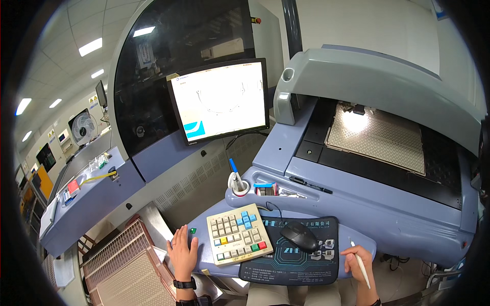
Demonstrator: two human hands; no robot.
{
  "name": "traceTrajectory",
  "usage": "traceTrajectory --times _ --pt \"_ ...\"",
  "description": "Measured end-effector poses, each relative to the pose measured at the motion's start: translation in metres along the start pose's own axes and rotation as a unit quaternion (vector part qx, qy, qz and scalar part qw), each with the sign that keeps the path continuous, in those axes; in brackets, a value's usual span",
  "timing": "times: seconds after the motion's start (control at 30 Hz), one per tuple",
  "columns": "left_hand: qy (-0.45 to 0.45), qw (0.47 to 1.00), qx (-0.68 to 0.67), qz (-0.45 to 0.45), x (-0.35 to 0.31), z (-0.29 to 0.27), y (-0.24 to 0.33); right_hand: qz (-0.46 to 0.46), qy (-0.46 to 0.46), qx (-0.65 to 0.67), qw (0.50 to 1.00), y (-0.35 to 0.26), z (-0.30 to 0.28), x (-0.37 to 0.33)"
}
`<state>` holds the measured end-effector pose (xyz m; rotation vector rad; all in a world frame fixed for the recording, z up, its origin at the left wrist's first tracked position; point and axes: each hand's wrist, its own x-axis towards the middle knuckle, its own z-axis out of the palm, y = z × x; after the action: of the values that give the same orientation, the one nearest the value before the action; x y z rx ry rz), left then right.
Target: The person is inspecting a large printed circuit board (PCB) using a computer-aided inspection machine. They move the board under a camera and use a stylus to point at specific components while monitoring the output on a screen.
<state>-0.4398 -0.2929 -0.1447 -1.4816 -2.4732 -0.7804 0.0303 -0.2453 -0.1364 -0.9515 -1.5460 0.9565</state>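
Note:
My left hand (182,250) lies flat at the left edge of the blue-grey console, fingers stretched out and holding nothing. Just past its fingertips is a small green piece (193,231). Beside it sits a cream keypad (239,235) with white, blue, yellow, green and red keys. In my right hand (357,261), at the console's right edge, is a slim white pen-like tool (361,269), its tip pointing up and away. Between the hands, a black mouse (299,236) rests on a dark printed mouse pad (291,270), with several small metallic pieces (323,250) close by.
A lit monitor (219,102) stands behind the keypad. On the right, a patterned panel (377,140) lies under a lamp on the machine bed. A holder (239,187) with a blue pen and a black pen (310,184) sit behind the pad. Racked panels (125,265) stand lower left.

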Motion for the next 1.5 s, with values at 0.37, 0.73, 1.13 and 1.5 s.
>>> traceTrajectory --times 0.37,0.73,1.13,1.5 --pt "-0.031 0.934 -0.102 0.34 0.081 -0.055 0.146 0.026 -0.018 0.022 0.999 -0.046 -0.069 0.114" --pt "0.014 0.842 -0.154 0.517 0.119 0.103 0.432 -0.044 0.141 -0.084 0.985 -0.022 -0.122 0.339" --pt "0.011 0.864 -0.18 0.47 0.126 0.131 0.467 -0.145 0.25 -0.285 0.914 0.039 -0.155 0.437" --pt "-0.004 0.872 -0.187 0.452 0.13 0.13 0.455 0.004 0.256 -0.367 0.894 0.011 -0.12 0.433"
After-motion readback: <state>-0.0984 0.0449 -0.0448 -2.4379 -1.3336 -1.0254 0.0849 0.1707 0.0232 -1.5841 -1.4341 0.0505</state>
